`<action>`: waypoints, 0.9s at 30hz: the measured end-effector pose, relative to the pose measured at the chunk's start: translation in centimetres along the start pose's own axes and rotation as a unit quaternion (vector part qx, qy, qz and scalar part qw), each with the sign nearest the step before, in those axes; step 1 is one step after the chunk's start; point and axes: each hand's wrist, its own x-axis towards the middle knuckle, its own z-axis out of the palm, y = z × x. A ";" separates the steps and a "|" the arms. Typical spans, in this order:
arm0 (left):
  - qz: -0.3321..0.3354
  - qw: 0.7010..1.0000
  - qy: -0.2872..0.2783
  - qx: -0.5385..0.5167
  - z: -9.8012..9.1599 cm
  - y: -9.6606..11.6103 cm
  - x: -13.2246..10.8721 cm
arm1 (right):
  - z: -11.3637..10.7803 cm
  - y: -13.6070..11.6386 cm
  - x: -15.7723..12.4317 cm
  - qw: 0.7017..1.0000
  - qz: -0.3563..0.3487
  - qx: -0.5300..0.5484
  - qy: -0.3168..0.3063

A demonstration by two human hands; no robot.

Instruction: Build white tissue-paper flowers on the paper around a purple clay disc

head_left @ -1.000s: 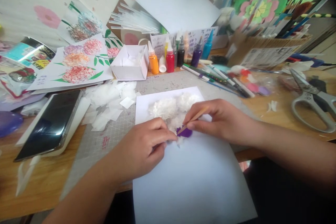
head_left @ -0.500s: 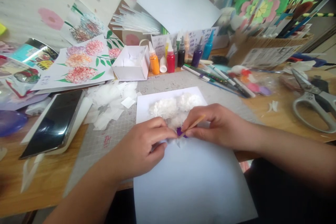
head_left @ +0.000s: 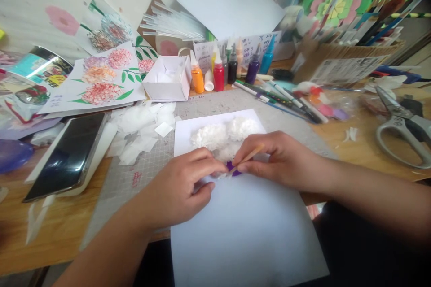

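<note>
My right hand point(head_left: 276, 157) pinches a thin wooden stick point(head_left: 251, 153), its tip slanting down to a small purple patch point(head_left: 235, 171). Beside that tip, my left hand point(head_left: 188, 184) rests with its fingertips on the near edge of the white tuft, its thumb apart from the fingers. Fluffy white tissue tufts point(head_left: 210, 136) are clustered on the upper part of a long white sheet of paper point(head_left: 245, 228). Both hands partly cover the nearest tuft and the purple patch.
Loose white tissue squares point(head_left: 143, 128) and a phone point(head_left: 72, 152) lie to the left. Behind stand paint bottles point(head_left: 218, 74) and a white box point(head_left: 167, 80). Pens point(head_left: 283, 98) and scissors point(head_left: 402, 128) lie right, near a brush-filled cardboard box point(head_left: 346, 65). Flower pictures point(head_left: 101, 76) lean back left.
The loose white tissue bit that stuck out below the stick tip no longer shows there, and more of the purple patch is visible. Both hands stay almost in place.
</note>
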 end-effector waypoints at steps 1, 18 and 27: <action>-0.003 1.000 -0.003 -0.005 0.0 0.0 -0.1 | 0.0 0.1 0.1 1.000 -0.001 0.001 0.001; 0.043 0.999 0.026 0.009 0.3 -0.4 0.0 | -1.1 -0.3 0.2 0.996 0.025 0.049 0.075; -0.010 0.981 0.190 0.036 0.0 0.0 -1.1 | -0.1 -0.3 1.0 0.999 0.015 -0.016 -0.049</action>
